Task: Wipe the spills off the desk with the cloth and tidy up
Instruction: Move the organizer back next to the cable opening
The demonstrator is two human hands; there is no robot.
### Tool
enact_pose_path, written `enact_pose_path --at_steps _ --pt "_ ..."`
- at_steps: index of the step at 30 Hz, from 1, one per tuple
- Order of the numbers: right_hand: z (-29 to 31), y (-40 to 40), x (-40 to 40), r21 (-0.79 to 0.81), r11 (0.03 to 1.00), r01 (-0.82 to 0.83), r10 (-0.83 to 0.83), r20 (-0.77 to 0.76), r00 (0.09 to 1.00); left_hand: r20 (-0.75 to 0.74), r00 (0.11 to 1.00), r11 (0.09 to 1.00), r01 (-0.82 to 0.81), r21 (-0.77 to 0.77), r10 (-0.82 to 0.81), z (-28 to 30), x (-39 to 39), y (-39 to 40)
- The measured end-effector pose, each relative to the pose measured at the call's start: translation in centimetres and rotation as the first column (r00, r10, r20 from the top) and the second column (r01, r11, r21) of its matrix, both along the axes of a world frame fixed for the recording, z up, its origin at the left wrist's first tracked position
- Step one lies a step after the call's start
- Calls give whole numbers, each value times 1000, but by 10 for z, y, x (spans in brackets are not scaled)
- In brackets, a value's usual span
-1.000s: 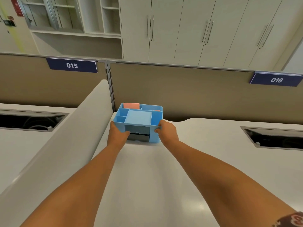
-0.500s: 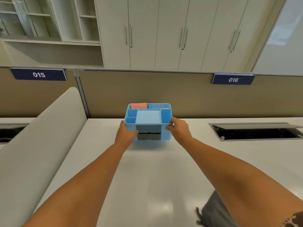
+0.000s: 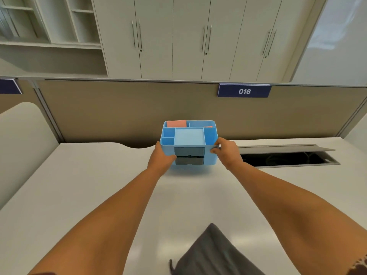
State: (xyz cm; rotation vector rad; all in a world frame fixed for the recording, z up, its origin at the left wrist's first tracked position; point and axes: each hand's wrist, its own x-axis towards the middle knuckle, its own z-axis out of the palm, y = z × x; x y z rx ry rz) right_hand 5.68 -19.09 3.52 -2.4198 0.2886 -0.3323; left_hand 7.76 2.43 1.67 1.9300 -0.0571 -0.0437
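A grey cloth (image 3: 214, 253) lies at the white desk's (image 3: 83, 195) near edge. Farther off, the left hand (image 3: 161, 159) and right hand (image 3: 228, 153) clasp the blue organizer (image 3: 188, 143), now further right, before the partition (image 3: 119, 110) tagged 016 (image 3: 244, 91); cabinets (image 3: 188, 36) beyond.

A tan partition (image 3: 123, 110) runs behind the white desk (image 3: 83, 187), carrying a navy sign (image 3: 244, 91) reading 016. Above it stand pale cupboards (image 3: 188, 36) with slim metal handles, and open shelves (image 3: 49, 22) to the left. A cable hatch (image 3: 286, 155) lies open in the desktop at right, beside a glossy white wall (image 3: 337, 40).
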Motion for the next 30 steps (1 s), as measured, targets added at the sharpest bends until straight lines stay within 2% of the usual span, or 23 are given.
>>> enact_pose_path --at_steps 11,30 --pt "-23 -50 8 68 997 -20 22 -24 999 14 1000 998 -29 62 28 -13 0 -52" --pt "-38 -59 17 142 988 -54 61 -45 997 -12 997 994 -77 77 78 -17 -8 -60"
